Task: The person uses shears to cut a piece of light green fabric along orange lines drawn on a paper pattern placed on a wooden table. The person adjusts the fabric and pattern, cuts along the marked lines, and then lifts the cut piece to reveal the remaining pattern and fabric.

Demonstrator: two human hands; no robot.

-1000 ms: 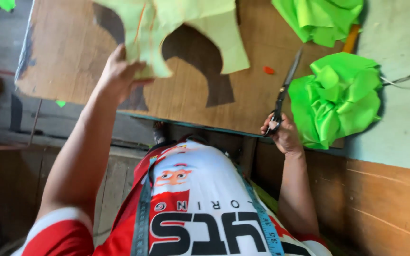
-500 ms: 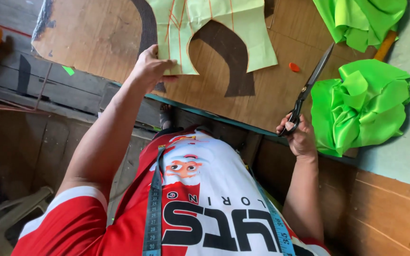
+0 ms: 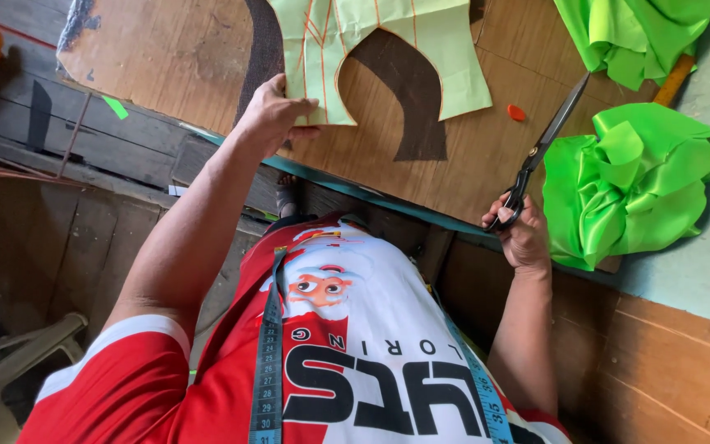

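While the left hand (image 3: 273, 115) pinches the lower edge of the pale green pattern piece (image 3: 388, 49) at upper centre of the frame, the right hand (image 3: 523, 234) grips the scissors (image 3: 540, 156) at centre right. The fingers of the right hand pass through the dark handle loops; the hand is closed around them. The long axis of the scissors runs diagonally, handles at lower left, tip pointing to the upper right of the frame. The blades are dark metal, narrow and lie together flat on the board.

The pattern piece is thin and flat, marked with orange lines, with a deep arched cut-out in its lower edge. It lies on a brown wooden board (image 3: 166, 57) with a visible grain. A small orange chalk (image 3: 517, 113) sits on the board between the pattern piece and the scissors. Crumpled bright green cloth (image 3: 626, 189), glossy and folded, lies just right of the scissors. A measuring tape (image 3: 269, 362) hangs around the person's neck at lower centre.
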